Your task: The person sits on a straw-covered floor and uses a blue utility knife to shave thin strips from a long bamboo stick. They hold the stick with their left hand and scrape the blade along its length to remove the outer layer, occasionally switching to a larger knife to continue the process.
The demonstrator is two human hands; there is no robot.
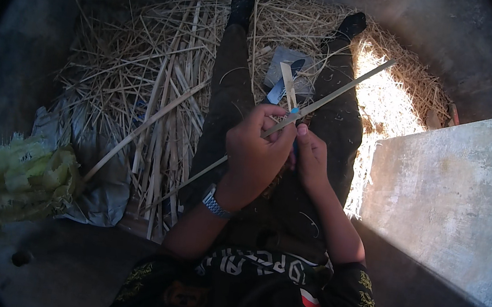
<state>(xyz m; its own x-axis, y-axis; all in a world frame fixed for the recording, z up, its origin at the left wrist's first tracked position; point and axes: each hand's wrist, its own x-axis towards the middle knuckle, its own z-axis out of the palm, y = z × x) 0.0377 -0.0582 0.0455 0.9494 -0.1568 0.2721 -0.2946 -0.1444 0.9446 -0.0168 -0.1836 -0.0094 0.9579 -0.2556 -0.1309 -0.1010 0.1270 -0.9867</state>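
My left hand (257, 155) is closed round a long thin strip of split wood or bamboo (349, 91), between my thighs. The strip slants from the lower left, through the fingers, up to the right. My right hand (312, 165) is closed just beside it, thumb up, near the strip; a bit of dark blue shows between the hands, and I cannot make out what it holds. A small bright blue spot (294, 110) shows at the strip, below a short flat pale piece (288, 82). Beyond lies a knife (278, 90) with a dark handle, partly over a grey block (306, 84).
Loose straw-like shavings (130, 47) cover the floor around my outstretched legs. Longer strips (170, 98) lie left of my left leg. At the left is a yellow-green woven sack (41, 171); a pale, sunlit slab (449, 197) stands at the right.
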